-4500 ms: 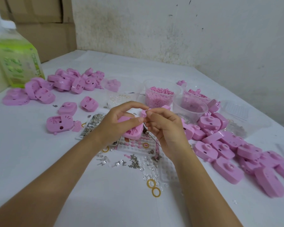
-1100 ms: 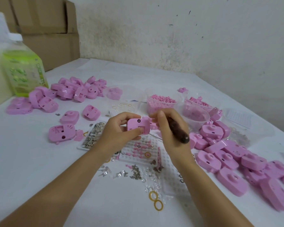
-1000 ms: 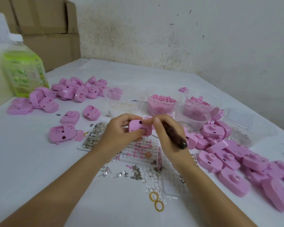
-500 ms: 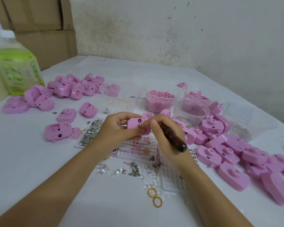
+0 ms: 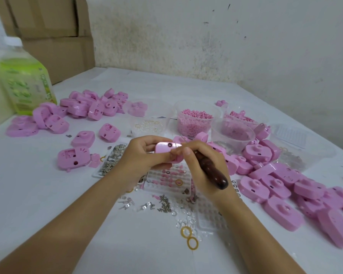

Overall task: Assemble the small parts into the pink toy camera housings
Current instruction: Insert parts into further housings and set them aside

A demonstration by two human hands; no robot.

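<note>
While the left hand [image 5: 145, 155] pinches one pink camera housing [image 5: 166, 147] between thumb and curled fingers, just above the gridded parts tray [image 5: 166, 175], the right hand [image 5: 202, 169] is wrapped around a dark wooden-handled tool [image 5: 210, 171] with its thumb against the housing edge. The tool tip is hidden behind the fingers, so whether it is seated cannot be determined.

Probable faults:
- Tip slip. The housing is held in the air by a pinch alone, so side load from the tool is likely to twist it and throw the tip off the part.
- Lost part. A small part released here would fall among the loose screws [image 5: 164, 203] and clear pieces below, where it would be hard to recover.
- Cracked shell. Excess pressure on thin plastic may mark or split it.

Inventory in view:
- Hands: two. Tools: one. Housings in hand: one.
- Yellow rings [image 5: 189, 237] nearest the person: two, touching.
- Single housings [image 5: 83, 138] lying apart at the left: three.
- Right-hand housing pile [image 5: 285, 190]: more than a dozen; an exact count is not possible.
- Far-left housing pile [image 5: 87, 105]: too overlapped to count.
- Clear tubs: at least three, one being a tub of pink pellets [image 5: 194, 121].
- Green-labelled bottle [image 5: 26, 86]: one.
</note>
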